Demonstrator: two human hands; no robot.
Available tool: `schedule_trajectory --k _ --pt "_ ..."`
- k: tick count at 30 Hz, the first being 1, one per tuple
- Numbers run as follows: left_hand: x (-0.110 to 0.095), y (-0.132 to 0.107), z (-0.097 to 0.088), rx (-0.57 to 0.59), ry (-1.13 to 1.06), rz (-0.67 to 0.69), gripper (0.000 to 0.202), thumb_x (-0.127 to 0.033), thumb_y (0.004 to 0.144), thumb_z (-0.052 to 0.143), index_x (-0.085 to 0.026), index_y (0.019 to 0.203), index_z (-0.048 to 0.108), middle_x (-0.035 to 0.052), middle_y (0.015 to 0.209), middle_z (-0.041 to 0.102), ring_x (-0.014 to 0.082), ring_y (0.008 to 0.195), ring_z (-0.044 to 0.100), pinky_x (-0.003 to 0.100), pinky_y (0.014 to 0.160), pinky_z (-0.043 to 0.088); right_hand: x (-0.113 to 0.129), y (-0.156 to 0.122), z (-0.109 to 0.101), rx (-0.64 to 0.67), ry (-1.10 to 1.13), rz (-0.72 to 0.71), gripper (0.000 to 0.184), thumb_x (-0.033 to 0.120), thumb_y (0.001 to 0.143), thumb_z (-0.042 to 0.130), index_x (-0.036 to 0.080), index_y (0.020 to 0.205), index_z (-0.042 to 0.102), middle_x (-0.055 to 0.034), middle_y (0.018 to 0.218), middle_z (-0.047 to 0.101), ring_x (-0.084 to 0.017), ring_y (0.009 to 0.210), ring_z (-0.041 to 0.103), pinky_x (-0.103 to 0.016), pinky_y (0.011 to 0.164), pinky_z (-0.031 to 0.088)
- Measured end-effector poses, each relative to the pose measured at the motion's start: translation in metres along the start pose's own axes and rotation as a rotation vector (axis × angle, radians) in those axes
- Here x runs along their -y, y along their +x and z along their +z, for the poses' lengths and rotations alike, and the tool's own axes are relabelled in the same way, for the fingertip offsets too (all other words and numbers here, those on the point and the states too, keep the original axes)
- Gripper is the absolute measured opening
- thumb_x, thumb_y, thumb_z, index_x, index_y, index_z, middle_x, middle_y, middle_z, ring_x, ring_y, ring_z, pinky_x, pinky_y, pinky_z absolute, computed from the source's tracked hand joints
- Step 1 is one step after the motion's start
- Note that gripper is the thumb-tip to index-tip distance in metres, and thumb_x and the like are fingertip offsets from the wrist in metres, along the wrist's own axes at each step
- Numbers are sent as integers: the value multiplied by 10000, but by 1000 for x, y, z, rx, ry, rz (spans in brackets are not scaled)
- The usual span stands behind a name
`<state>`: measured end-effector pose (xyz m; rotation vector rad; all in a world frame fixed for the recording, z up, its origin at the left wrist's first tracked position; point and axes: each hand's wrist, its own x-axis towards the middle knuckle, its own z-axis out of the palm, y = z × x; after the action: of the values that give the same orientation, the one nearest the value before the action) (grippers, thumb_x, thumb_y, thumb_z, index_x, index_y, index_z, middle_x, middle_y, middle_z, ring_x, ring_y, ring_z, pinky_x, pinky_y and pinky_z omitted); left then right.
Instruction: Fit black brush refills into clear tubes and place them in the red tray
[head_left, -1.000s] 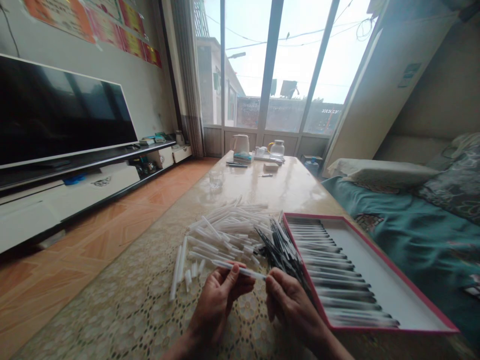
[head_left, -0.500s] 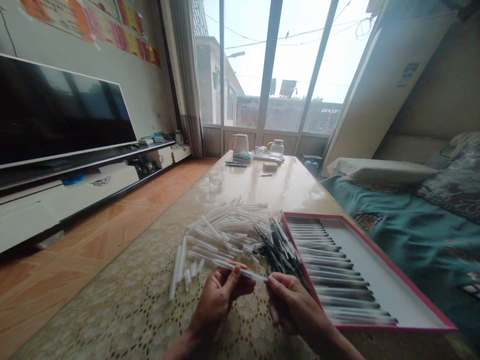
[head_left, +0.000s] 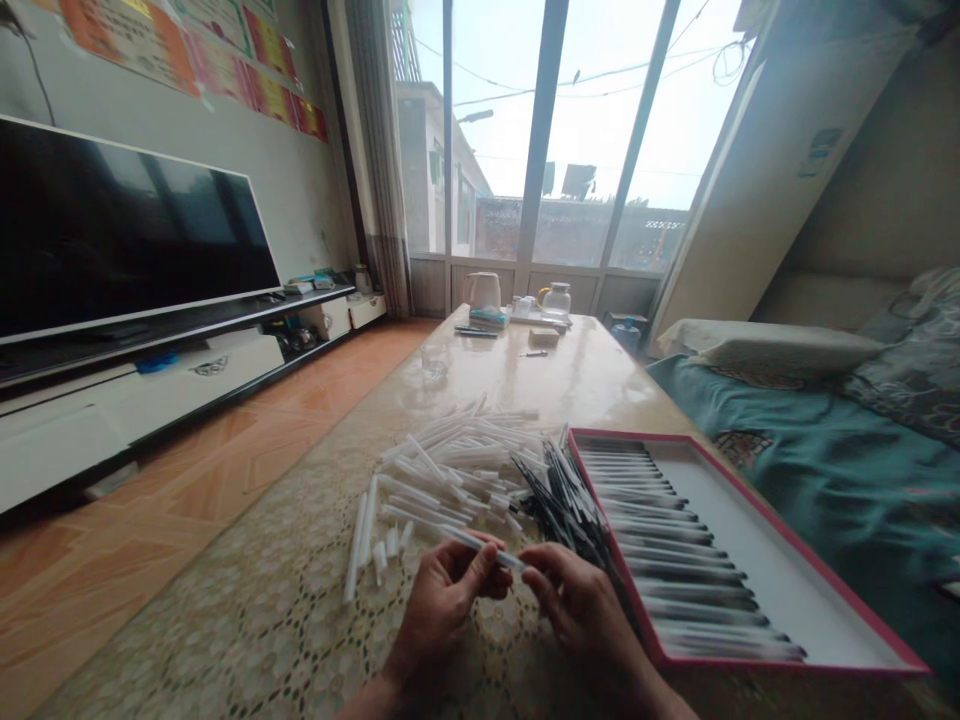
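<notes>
Swung in closer to the left hand, the right hand [head_left: 577,610] has its fingers [head_left: 536,580] half-curled at the far end of a white plastic tube [head_left: 480,547] — whether they grip it can't be told. The left hand [head_left: 442,610] pinches the tube firmly. Beyond lie loose white tubes [head_left: 450,460], black pen refills [head_left: 559,505] and a red-rimmed box [head_left: 750,503] of pens, all on the worktop [head_left: 225,640].

Plastic tubes [head_left: 450,465] lie heaped on the table [head_left: 585,385], an open box [head_left: 739,540] to their right, beside the bed [head_left: 840,480]
</notes>
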<state>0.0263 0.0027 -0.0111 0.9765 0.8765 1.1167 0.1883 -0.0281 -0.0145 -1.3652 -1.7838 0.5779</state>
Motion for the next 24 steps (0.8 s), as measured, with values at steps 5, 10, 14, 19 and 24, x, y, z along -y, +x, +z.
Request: schedule_trajectory --k 5,10,14,19,24 --pt "-5 1 3 3 42 -3 252 -342 636 746 -113 724 688 46 579 684 156 534 625 275 556 507 0 0 -4 41 -30 -5 198 292 885 477 190 900 645 -33 812 639 -153 675 574 -245 613 416" --pt "-4 3 -2 -22 80 -1 269 -360 652 728 -124 766 670 39 607 682 166 553 641 288 569 520 0 0 -8 40 -57 7 190 268 885 478 180 877 646 -30 787 617 -151 667 566 -246 600 404" --pt "-8 8 -11 -113 337 122 294 -414 774 575 -130 821 632 66 713 695 183 622 662 301 585 537 1 0 -12 19 -77 15 219 285 901 443 178 858 630 -34 788 612 -153 669 563 -249 605 408" --pt "-27 16 -30 -273 709 257 249 -349 817 484 -143 887 604 95 792 691 203 651 654 303 562 511 -1 0 -13 -34 -77 60 253 341 905 416 175 849 600 -63 813 626 -183 732 581 -258 611 432" --pt "-41 15 -46 -321 1075 327 152 -155 769 493 -185 840 624 90 900 647 238 856 607 351 790 433 -3 -1 -12 -29 -82 92 253 351 905 408 180 845 584 -62 813 628 -191 744 592 -266 630 444"
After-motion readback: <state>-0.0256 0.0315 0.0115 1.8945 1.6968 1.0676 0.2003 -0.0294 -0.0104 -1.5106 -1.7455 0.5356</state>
